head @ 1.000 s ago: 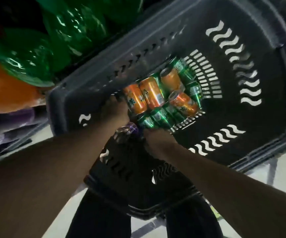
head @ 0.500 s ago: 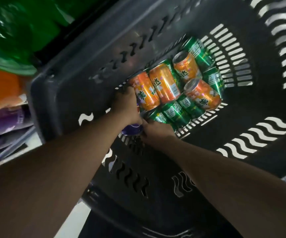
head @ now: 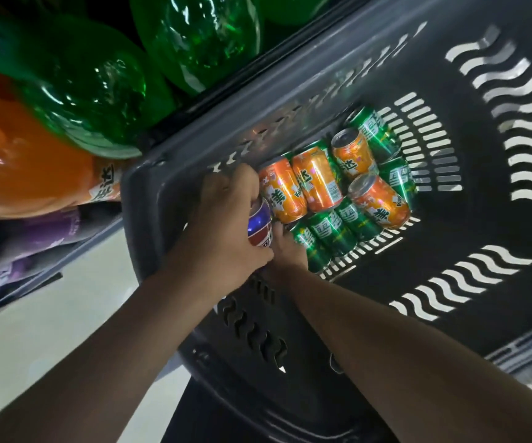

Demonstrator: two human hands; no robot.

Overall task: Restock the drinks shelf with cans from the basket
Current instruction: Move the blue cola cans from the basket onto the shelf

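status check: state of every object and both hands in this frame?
left hand: grips the blue can
blue can: held, low in the basket
right hand: among the green cans, grip hidden
orange cans: four, lying loose in the basket
green cans: lying beside and under the orange ones
basket: holds the cans

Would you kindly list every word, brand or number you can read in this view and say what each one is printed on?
"美" on the leftmost orange can.
"达" on the orange can standing further back.
"达" on the big orange bottle's label.
"美" and "ADNA", the visible tail of the brand name, on the right orange can.
Green cans: white characters, too distorted to read.
Blue can in the left hand: lettering unreadable.
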